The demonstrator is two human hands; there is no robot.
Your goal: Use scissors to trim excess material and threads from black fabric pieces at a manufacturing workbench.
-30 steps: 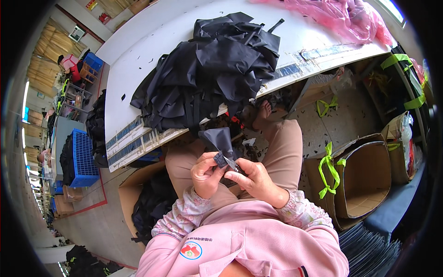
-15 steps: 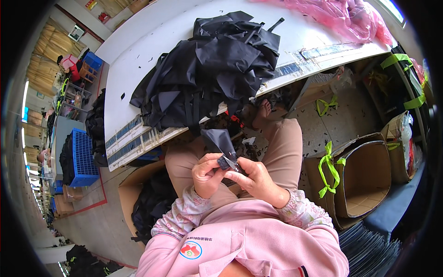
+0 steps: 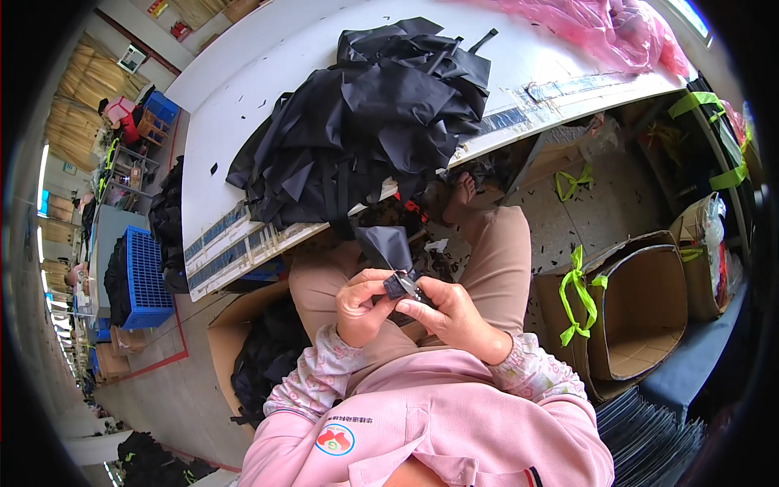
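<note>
i see my left hand (image 3: 363, 307) and right hand (image 3: 454, 318) meeting over my lap, both pinched on one small black fabric piece (image 3: 388, 252). the left hand's thumb and fingers clamp its lower edge, and the right hand's fingertips close on the same spot from the other side, so the free part of the cloth stands up and away from both hands. held low and close to the body like that, the piece is steadied from two sides, which i judge suits fine work on its edge; whether a small tool sits between the fingers, i cannot tell.

beyond the hands, up ahead, a heap of black fabric (image 3: 373, 122) lies on the white worktop (image 3: 243, 105), spilling over its near edge within easy reach. past the right hand stands an open cardboard box (image 3: 641, 316) tied with green straps (image 3: 576, 292). to the far side of the left hand sits a blue crate (image 3: 146, 276), and below that hand another carton holding dark cloth (image 3: 272, 357).
</note>
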